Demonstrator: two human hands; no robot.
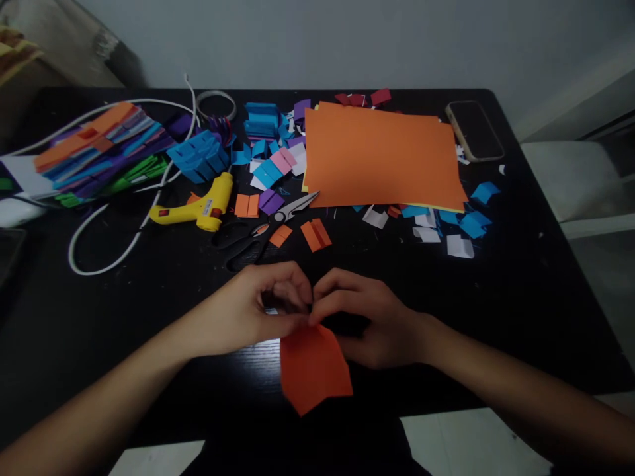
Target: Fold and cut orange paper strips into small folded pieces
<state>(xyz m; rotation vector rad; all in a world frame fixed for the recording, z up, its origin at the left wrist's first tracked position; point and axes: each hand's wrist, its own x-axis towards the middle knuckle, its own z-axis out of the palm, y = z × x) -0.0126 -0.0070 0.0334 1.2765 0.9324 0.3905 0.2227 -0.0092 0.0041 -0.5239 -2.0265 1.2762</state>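
Both hands meet above the near edge of a black table (520, 291). My left hand (258, 307) and my right hand (370, 317) pinch the top edge of a small orange paper piece (313, 370), fingers curled and touching each other. The paper hangs down toward me, creased, with a pointed lower corner. Just beyond my hands lie black-handled scissors (262, 231) and small folded orange pieces (315, 234).
A large orange sheet (381, 155) lies at the back centre, a phone (473, 130) to its right. A yellow glue gun (198, 208) with a white cord, stacked coloured paper strips (99, 149) and several blue, purple and white folded scraps cover the left and middle.
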